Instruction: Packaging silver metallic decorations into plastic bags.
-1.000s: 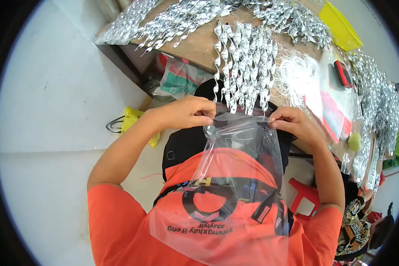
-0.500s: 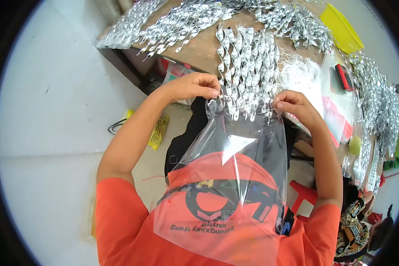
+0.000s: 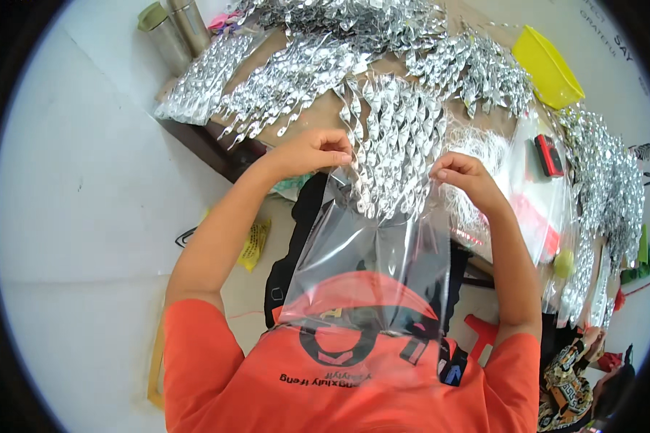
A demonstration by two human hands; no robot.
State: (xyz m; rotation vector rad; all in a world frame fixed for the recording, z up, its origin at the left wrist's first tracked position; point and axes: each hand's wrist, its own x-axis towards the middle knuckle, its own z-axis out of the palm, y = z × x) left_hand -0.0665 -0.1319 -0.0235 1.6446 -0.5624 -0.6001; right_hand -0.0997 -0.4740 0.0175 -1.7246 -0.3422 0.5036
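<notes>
A clear plastic bag (image 3: 368, 249) hangs in front of my orange shirt, its mouth up at the table's near edge. My left hand (image 3: 325, 150) is closed, thumb and finger pinching the left side of the bag's mouth. On the opposite side, my right hand (image 3: 468, 177) pinches the right edge of the mouth in the same way. Between both hands lies a bundle of silver twisted spiral strips (image 3: 401, 133). Their lower ends reach inside the bag, while their upper part rests on the brown table (image 3: 314, 119).
More silver spirals (image 3: 296, 72) cover the table's far side, with another heap (image 3: 607, 173) at right. White strings (image 3: 477, 155), a red-and-black device (image 3: 549, 155) and a yellow basin (image 3: 549, 68) sit rightward. Metal bottles (image 3: 165, 40) stand far left. Another person's patterned clothing (image 3: 567, 386) shows lower right.
The bag has been drawn up toward the table, its lower end now higher on my shirt. More of the spirals' length is inside its mouth. Both hands keep their pinch.
</notes>
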